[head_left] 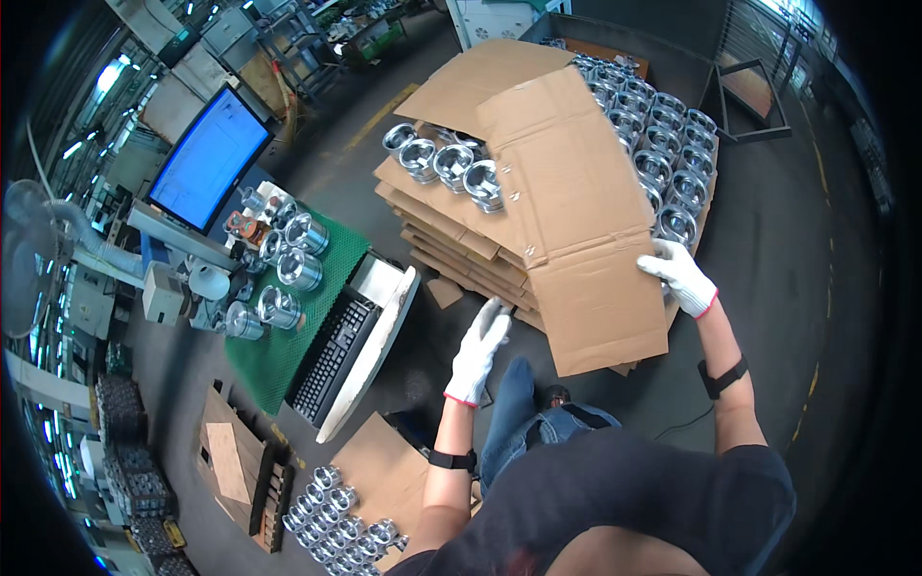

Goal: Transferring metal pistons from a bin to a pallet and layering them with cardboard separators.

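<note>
A long, creased cardboard sheet (586, 202) lies tilted across the stacked layers in front of me. My right hand (677, 274), in a white knit glove, grips its right edge near the close end. My left hand (479, 348), gloved the same way, hovers left of the sheet with its fingers apart and nothing in them. Shiny metal pistons (451, 165) stand on the cardboard layers left of the sheet. To its right, more pistons (663, 144) stand in rows, partly covered by it. A second cardboard sheet (480, 82) lies behind.
On the left, a bench with a green mat (331, 245) carries several pistons, a keyboard (331, 360) and a monitor (211, 158). Low at my left, pistons (336, 518) stand on another cardboard layer (379, 466). A wooden pallet (274, 499) lies on the floor. A metal frame (754, 101) stands far right.
</note>
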Demonstrator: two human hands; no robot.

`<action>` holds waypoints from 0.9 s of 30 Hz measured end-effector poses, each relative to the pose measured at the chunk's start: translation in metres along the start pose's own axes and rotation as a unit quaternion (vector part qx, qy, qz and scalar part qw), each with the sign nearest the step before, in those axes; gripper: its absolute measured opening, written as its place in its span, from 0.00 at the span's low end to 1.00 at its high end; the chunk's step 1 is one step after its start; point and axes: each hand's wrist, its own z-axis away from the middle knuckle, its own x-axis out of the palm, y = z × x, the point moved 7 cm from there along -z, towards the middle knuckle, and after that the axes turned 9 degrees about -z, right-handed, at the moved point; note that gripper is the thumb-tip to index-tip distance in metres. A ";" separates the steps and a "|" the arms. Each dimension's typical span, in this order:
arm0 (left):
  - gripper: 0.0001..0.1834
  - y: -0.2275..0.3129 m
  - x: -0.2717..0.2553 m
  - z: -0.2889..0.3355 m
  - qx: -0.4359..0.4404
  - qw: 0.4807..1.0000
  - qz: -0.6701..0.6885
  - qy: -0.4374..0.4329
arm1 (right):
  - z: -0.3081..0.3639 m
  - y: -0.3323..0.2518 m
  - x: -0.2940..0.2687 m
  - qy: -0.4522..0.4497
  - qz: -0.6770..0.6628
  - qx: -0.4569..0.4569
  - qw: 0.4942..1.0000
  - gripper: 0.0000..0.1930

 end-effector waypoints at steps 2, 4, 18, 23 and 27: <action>0.32 0.002 -0.002 -0.029 -0.037 0.995 0.085 -0.022 | -0.026 -0.003 0.016 -0.025 -0.014 0.009 1.000 0.27; 0.31 0.003 -0.012 -0.062 -0.008 0.985 0.168 -0.040 | -0.057 -0.004 0.036 -0.068 -0.013 0.021 0.997 0.28; 0.27 0.005 -0.205 -0.304 -0.026 0.868 0.481 0.120 | -0.341 -0.042 0.197 -0.047 0.315 0.035 0.947 0.28; 0.28 0.010 -0.235 -0.381 -0.112 0.870 0.463 0.125 | -0.404 0.002 0.130 0.100 0.216 -0.047 0.970 0.26; 0.30 -0.021 -0.252 -0.429 -0.143 0.887 0.413 0.152 | -0.425 0.029 0.096 0.195 0.054 0.026 0.979 0.24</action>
